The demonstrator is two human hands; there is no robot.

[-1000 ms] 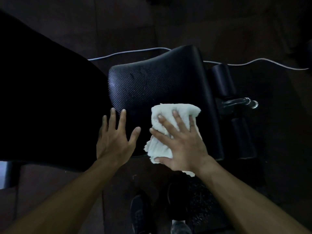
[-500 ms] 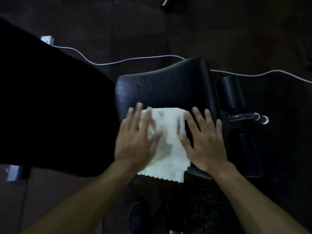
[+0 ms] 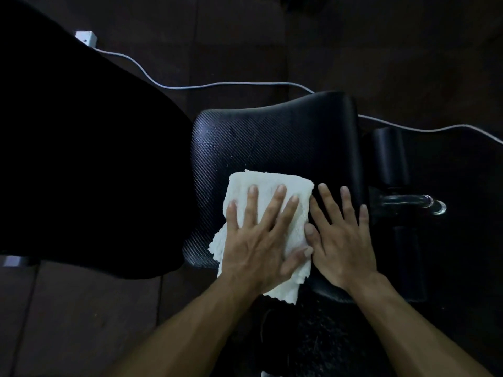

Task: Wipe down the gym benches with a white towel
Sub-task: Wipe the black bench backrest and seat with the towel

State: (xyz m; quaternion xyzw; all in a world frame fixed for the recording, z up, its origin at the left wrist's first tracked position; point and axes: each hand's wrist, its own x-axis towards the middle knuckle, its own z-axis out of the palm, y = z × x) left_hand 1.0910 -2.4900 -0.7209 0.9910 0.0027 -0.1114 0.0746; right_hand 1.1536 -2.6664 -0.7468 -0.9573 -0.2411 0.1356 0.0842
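Left hand point(image 3: 261, 238) lies flat, fingers spread and straight, pressing the towel point(image 3: 272, 186) onto the seat pad point(image 3: 272, 137). Right hand point(image 3: 345, 240) lies flat on the bare pad just beside the towel at 3 o'clock, fingers spread, gripping nothing; its thumb touches the towel edge.

The towel is folded and sits on the near half of the pad, with its near edge hanging over the pad's 6 o'clock rim. The far half of the pad, toward 12 o'clock, is bare textured vinyl. A larger dark pad point(image 3: 81, 159) lies at 9 o'clock, too dark to judge. Foam rollers point(image 3: 390, 159) and a metal bar point(image 3: 408, 204) stand at 3 o'clock. A cable point(image 3: 217, 85) runs across the floor at 12 o'clock.

Judgement: wiping of this pad is in progress. To do it well, keep the palm flat with even pressure, work in overlapping strokes toward 12 o'clock, and carry each pass over the rims. The loose overhang should be gathered under the palm so it does not drag. The right hand serves best as a brace, clear of the stroke path.
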